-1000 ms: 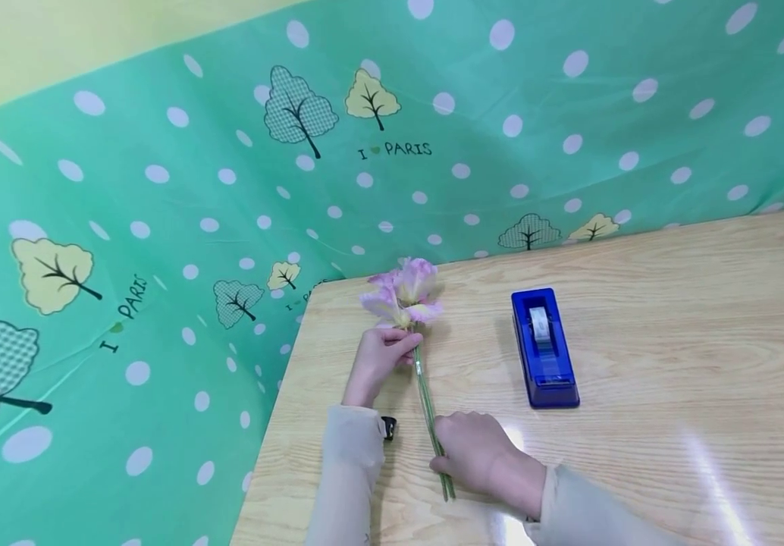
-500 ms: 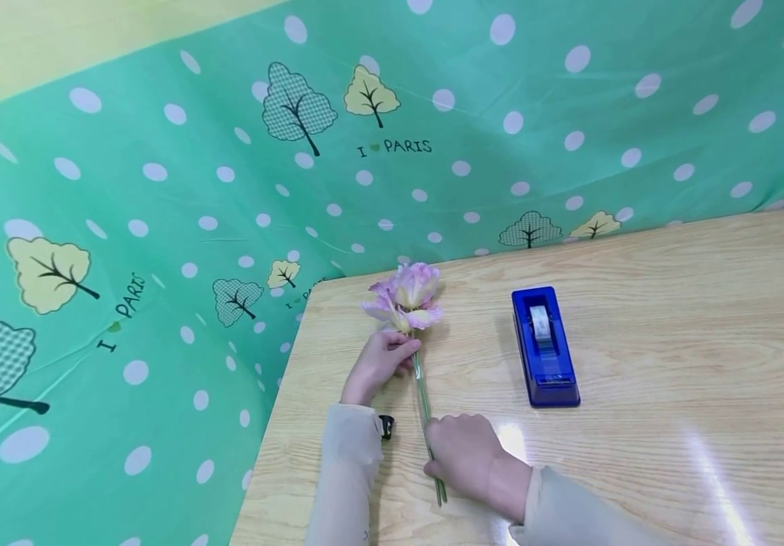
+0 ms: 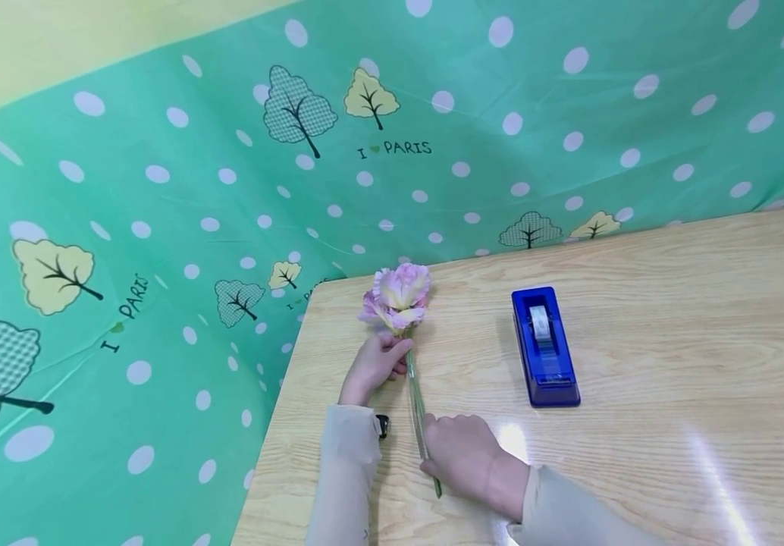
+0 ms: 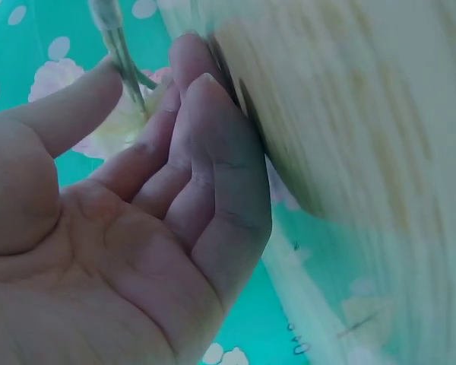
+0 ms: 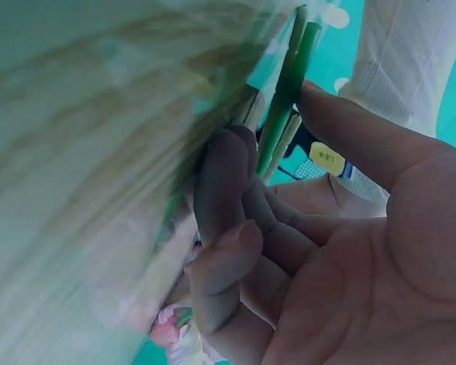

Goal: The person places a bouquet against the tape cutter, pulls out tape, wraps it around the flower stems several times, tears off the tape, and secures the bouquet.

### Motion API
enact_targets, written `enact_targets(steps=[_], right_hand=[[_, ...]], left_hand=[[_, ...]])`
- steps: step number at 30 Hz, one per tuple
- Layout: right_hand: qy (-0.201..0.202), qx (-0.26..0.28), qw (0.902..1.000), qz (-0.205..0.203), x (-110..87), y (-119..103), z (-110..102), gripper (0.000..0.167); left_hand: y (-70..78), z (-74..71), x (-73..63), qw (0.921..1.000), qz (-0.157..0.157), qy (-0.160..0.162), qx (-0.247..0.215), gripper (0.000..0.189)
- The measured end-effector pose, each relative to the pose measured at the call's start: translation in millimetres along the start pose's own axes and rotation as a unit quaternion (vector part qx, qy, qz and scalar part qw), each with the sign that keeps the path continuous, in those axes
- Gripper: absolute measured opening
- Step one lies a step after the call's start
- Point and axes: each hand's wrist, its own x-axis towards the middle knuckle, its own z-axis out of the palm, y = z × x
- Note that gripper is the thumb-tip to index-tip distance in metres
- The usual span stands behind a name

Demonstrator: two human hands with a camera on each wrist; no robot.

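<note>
A bunch of pink-lilac flowers lies near the table's back-left edge, its green stems running toward me. My left hand pinches the stems just below the blossoms, between thumb and forefinger. Near the lower ends my right hand holds the stems, its other fingers curled in. In the right wrist view the cut stem ends lie against the thumb tip. A shiny clear band shows around the stems in the left wrist view. Right of the flowers stands a blue tape dispenser with a roll of clear tape.
The wooden table stretches right and toward me. A green dotted cloth with printed trees hangs behind it and along its left side. A small black device sits at the left wrist.
The blossoms have shifted left and turned a little. The stems have swung left and their lower ends lie closer together. My right hand has moved slightly left; the tape dispenser stays put.
</note>
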Motion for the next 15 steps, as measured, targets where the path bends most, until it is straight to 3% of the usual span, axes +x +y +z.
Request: enact_targets(steps=[7, 12, 15], right_hand=[[0.003, 0.009, 0.9999, -0.008, -2.6, 1.7, -4.7, 0.036], [0.044, 0.011, 0.9984, -0.033, -6.6, 5.7, -8.0, 0.034], [0.062, 0.022, 0.9968, -0.045, -10.7, 8.9, -13.4, 0.033]], left_hand=[[-0.3, -0.3, -2.3, 0.9997, -0.003, 0.003, 0.024, 0.032], [4.3, -2.0, -6.2, 0.9992, 0.006, 0.004, 0.04, 0.031], [10.0, -5.6, -12.1, 0.9971, 0.011, 0.021, 0.073, 0.03]])
